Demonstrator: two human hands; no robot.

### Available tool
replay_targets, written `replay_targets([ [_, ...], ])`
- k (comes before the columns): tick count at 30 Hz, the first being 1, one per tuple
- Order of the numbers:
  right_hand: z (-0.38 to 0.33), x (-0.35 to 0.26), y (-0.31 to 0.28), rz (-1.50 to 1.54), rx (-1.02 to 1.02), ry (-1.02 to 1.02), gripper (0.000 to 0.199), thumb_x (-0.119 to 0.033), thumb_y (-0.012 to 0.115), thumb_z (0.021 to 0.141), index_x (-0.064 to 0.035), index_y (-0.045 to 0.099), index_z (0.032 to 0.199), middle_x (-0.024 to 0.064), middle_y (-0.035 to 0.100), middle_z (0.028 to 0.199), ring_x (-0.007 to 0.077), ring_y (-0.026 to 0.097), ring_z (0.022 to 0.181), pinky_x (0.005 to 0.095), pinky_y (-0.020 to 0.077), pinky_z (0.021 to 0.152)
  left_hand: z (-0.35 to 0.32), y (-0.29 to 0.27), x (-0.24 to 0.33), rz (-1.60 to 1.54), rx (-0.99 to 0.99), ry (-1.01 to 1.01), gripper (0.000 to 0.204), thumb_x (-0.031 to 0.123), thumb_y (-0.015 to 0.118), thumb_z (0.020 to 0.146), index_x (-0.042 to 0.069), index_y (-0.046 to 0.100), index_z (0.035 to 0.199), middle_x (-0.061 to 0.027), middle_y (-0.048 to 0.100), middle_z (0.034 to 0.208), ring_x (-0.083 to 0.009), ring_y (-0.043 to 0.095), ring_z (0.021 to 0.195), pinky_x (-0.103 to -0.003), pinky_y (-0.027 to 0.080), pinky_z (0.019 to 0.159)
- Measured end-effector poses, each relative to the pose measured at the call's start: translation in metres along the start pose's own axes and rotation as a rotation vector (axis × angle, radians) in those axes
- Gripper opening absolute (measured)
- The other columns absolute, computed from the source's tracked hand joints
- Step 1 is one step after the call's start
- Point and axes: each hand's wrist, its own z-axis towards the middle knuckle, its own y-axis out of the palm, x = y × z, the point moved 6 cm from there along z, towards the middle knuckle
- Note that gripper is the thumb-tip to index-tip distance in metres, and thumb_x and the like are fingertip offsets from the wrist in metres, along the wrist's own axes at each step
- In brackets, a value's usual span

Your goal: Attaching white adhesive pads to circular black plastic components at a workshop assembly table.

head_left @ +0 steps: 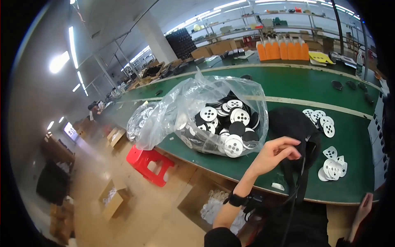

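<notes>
My left hand (275, 155), with a black band on its wrist, hovers over the near edge of the green table. Its fingers are loosely bent, the thumb is apart from them, and nothing shows in its grasp. Beside its fingertips lies a black bag (288, 121) with a zip and straps. To its left, a clear plastic bag (164, 111) lies open, filled with round black and white discs (233, 145) with several holes. My right hand (363, 206) is at the table's near right corner, fingers stretched out and partly seen, with nothing visible in it.
White perforated pieces lie in two groups, the farther pile (323, 119) and the nearer pile (333, 168). A red stool (150, 162) and an open cardboard box (193, 201) stand below the table (197, 162). Orange containers (283, 50) line the far side.
</notes>
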Motion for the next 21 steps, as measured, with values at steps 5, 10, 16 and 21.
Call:
replay_targets([
  [5,-0.009,0.017,0.012,-0.131,0.121,0.003,0.022,-0.01,0.04,0.096,0.0063,0.051,0.106,0.0136,0.058,0.096,0.0218,0.056,0.089,0.0286,0.0438,0.082,-0.061,-0.034,-0.033,0.008,0.211,-0.057,0.023,0.007,0.045,0.093,-0.001,0.054,0.112,-0.009,0.065,0.084,-0.0122,0.062,0.08,-0.024,0.049,0.072],
  [10,-0.024,0.07,-0.007,-0.162,0.177,0.112,0.031,-0.012,0.041,0.096,0.0078,0.05,0.117,0.0161,0.06,0.111,0.0237,0.057,0.102,0.0302,0.0427,0.089,-0.08,-0.029,-0.052,0.041,0.239,-0.15,0.022,0.006,0.046,0.092,-0.001,0.055,0.111,-0.0089,0.065,0.084,-0.011,0.061,0.078,-0.023,0.048,0.071],
  [16,0.004,-0.108,-0.037,-0.391,0.326,0.142,0.02,-0.01,0.045,0.088,-0.0016,0.05,0.071,0.0038,0.048,0.066,0.0157,0.044,0.058,0.03,0.0404,0.051,-0.095,-0.037,-0.054,0.169,0.325,-0.111,0.028,0.008,0.046,0.089,-0.003,0.055,0.113,-0.0113,0.065,0.089,-0.0174,0.062,0.082,-0.029,0.051,0.072],
  [21,-0.003,-0.105,-0.034,-0.261,0.256,-0.019,0.006,-0.008,0.054,0.081,-0.0067,0.052,0.086,0.0137,0.054,0.075,0.0297,0.058,0.064,0.0379,0.0485,0.057,-0.079,-0.052,-0.069,0.342,0.23,-0.319,0.037,0.021,0.057,0.085,0.003,0.052,0.118,-0.0151,0.064,0.095,-0.0247,0.061,0.076,-0.038,0.049,0.067],
])
